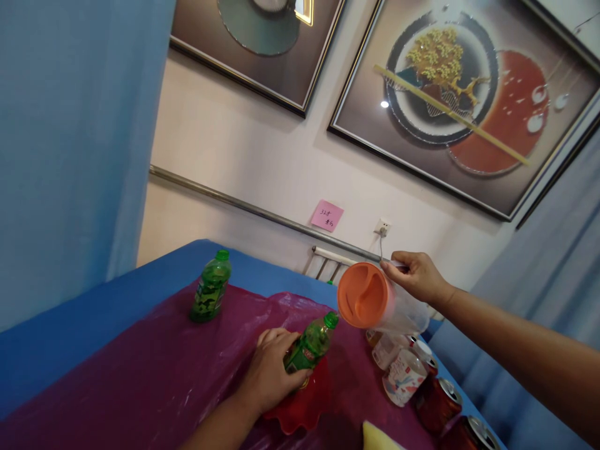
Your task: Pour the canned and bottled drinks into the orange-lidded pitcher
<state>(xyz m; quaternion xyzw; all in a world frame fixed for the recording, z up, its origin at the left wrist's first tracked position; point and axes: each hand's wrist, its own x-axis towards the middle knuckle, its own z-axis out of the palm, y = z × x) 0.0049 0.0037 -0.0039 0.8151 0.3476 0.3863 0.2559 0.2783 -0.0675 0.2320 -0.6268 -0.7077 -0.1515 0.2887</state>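
My left hand (274, 374) is wrapped round a green plastic bottle (312, 344), which leans to the right above a red dish with a wavy rim (300, 417). Raised at the right, my right hand (417, 275) grips the handle of a clear pitcher (407, 312). The pitcher is tipped, with its orange lid (363, 295) facing left and towards me, a little above and right of the bottle's neck. Another green bottle (212, 286) stands upright at the back left, untouched.
Several cans (438, 403) and a white patterned container (404, 377) line the right side. Something yellow (377, 437) shows at the bottom edge. Purple plastic (140, 369) covers part of the blue table (60, 350). Behind are a metal rail (244, 203) and a white wall.
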